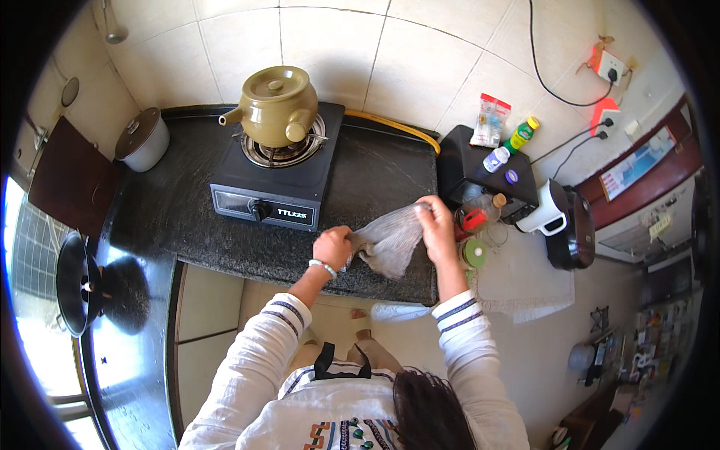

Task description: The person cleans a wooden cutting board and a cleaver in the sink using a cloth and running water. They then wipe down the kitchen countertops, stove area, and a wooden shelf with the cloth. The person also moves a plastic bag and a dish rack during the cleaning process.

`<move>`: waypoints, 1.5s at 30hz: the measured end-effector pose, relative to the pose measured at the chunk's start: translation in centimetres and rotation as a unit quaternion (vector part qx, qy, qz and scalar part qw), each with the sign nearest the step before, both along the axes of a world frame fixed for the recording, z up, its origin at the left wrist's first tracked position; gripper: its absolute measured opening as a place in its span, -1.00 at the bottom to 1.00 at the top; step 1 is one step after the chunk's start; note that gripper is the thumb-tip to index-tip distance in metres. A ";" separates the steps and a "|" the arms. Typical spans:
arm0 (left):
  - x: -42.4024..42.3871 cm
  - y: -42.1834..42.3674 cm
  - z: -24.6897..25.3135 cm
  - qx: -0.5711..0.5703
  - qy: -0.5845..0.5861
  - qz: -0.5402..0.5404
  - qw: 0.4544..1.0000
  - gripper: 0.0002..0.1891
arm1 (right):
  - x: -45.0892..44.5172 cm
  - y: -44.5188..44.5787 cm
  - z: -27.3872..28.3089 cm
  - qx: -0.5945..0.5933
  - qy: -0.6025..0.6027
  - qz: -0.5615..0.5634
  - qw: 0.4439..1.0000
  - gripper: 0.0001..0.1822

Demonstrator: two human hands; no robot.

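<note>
A thin grey cloth (391, 239) is stretched between my two hands above the front edge of the black stone counter (382, 169). My left hand (333, 247), with a beaded bracelet at the wrist, is closed on its bunched left end. At the upper right corner, my right hand (436, 222) pinches the cloth between thumb and fingers. Beyond my left hand stands a single-burner gas stove (270, 197). A lidded olive-coloured ceramic pot (278, 107) with a spout and a side handle sits on its burner.
A yellow gas hose (394, 122) runs along the wall. On the right, a black oven (467, 163) carries bottles and a packet, with jars before it and a white jug (548, 211) beyond. A lidded pot (143, 140) and a wok (79, 284) are at the left.
</note>
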State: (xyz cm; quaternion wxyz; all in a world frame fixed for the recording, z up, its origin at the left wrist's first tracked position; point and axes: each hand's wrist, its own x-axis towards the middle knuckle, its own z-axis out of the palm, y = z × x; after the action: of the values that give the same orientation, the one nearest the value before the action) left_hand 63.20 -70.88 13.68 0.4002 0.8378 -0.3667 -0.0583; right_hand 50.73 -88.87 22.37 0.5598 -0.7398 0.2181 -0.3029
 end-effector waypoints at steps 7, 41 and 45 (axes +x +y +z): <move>1.3 1.9 8.1 -0.196 -0.094 -0.124 0.968 -0.79 | -6.7 0.3 4.9 -0.054 -0.034 -0.038 0.997 -0.85; 3.8 15.5 -4.7 0.168 -0.190 0.065 0.965 -0.63 | 20.0 -12.4 -14.4 -0.327 0.431 -0.176 0.822 0.01; 3.8 15.0 -4.0 0.190 -0.157 0.063 0.967 -0.63 | 23.6 -12.7 -14.9 -0.421 0.364 -0.022 0.830 -0.01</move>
State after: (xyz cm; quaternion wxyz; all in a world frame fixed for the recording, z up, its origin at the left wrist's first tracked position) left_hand 67.04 -55.88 9.71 0.1742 0.9186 -0.3535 0.0304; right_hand 74.36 -101.59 7.43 0.0667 -0.9556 0.2739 -0.0862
